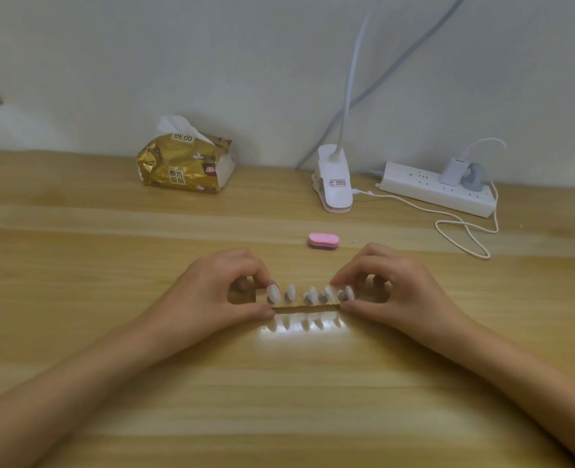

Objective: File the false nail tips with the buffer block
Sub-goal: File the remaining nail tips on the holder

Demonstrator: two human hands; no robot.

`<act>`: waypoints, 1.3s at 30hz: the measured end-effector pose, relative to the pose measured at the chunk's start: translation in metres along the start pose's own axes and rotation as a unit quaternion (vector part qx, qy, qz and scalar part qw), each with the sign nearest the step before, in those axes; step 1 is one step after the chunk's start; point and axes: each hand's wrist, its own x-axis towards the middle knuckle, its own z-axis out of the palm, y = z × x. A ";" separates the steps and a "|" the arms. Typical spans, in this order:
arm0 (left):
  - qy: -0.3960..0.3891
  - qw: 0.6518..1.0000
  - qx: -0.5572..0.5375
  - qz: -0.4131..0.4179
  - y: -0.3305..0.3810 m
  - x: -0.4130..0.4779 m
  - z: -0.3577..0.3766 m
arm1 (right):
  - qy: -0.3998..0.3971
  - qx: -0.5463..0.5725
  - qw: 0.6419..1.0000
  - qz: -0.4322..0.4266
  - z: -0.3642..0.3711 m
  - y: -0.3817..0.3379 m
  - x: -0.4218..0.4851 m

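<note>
Head view: a row of false nail tips (308,293) on a strip is held over a wooden table (279,383), one end pinched by the left hand (212,292), the other by the right hand (397,288). A pink buffer block (323,240) lies untouched just beyond the row. Farther beyond, a tissue pack (185,163), clip lamp (335,184) and power strip (438,189) are seen
</note>
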 end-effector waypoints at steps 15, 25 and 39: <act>0.023 0.999 -0.025 0.005 0.006 0.026 0.020 | 0.015 0.073 0.995 0.064 -0.012 0.024 -0.003; -0.029 0.993 0.002 0.111 0.069 0.095 0.105 | 0.074 -0.050 0.988 0.128 -0.084 0.071 -0.092; -0.065 0.953 0.222 0.195 0.163 0.201 0.239 | 0.299 -0.197 0.802 0.479 -0.231 0.232 -0.169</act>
